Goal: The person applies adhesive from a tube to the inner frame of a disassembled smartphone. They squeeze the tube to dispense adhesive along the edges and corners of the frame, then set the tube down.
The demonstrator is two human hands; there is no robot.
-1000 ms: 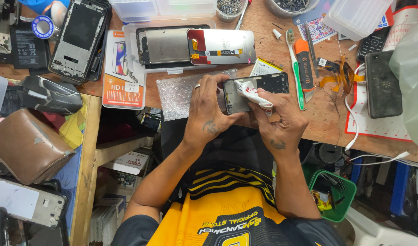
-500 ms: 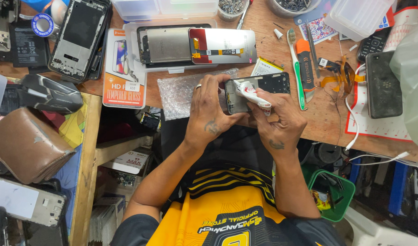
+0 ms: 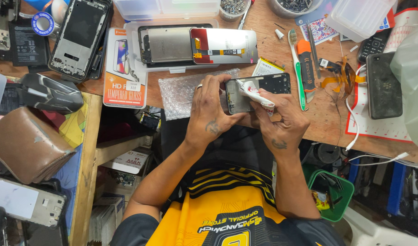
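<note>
Left hand: (image 3: 212, 116) wrapped round the near end of the phone frame (image 3: 259, 93), thumb on its lower edge, steadying it just above the counter (image 3: 327, 123)
Right hand: (image 3: 281, 120) pinching a small white glue tube (image 3: 256, 95), nozzle aimed at the upper left corner of the frame
Phone frame: dark, open-backed, held flat between both hands at the counter's near edge, beside a sheet of bubble wrap (image 3: 184, 93)
Nearby: replacement screen (image 3: 200, 45) lying in an open clear case further back; toothbrush (image 3: 297, 68) and orange-handled cutter (image 3: 306, 64) just right of the frame; tempered-glass packet (image 3: 124, 68) to the left
Step, as judged: running adhesive along the frame's rim
Doing it well: keep the frame level and braced, squeeze lightly, draw the nozzle steadily along the rim in a thin unbroken line
Risk: a blob at the corner could spread inward over the frame's openings
</note>
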